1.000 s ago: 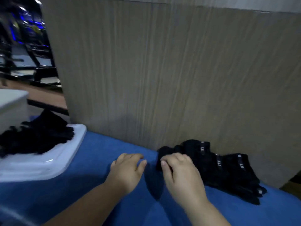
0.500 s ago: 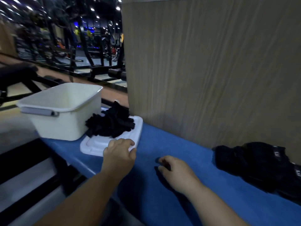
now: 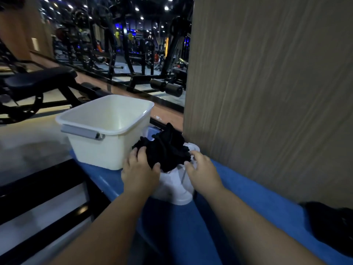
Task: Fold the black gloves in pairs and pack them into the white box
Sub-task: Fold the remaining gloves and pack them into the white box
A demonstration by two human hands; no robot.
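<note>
Machines (image 3: 122, 46) of a dim gym fill the far room under small ceiling lights, and a padded bench (image 3: 38, 79) stands at the left over pale floor (image 3: 28, 142). Past that floor comes the left edge of a blue table (image 3: 238, 217), which runs diagonally from the near bottom toward the far end. The box (image 3: 107, 131), white with a grey handle, stands upright at the table's far left corner, its mouth open to the room above and its left wall close to the edge. Just right of it and touching its wall lies a white tray (image 3: 175, 190) carrying the gloves (image 3: 168, 150), a loose black pile at the tray's far end. The left hand (image 3: 140, 169) grips the pile's left side, fingers curled over the top and thumb pressed in from the near side. The right hand (image 3: 202, 173) is at the pile's right edge with fingers bent, fingertips at the cloth and thumb over the tray; whether it pinches anything cannot be told. Both forearms reach in from the near bottom across the table. A tall wood-grain panel (image 3: 267, 92) rises along the table's back edge and closes off the whole right side, nearly meeting the tray's far corner. A stretch of blue table shows between the tray and a second heap (image 3: 328, 226) of black gloves lying against the panel at the right edge of view.
</note>
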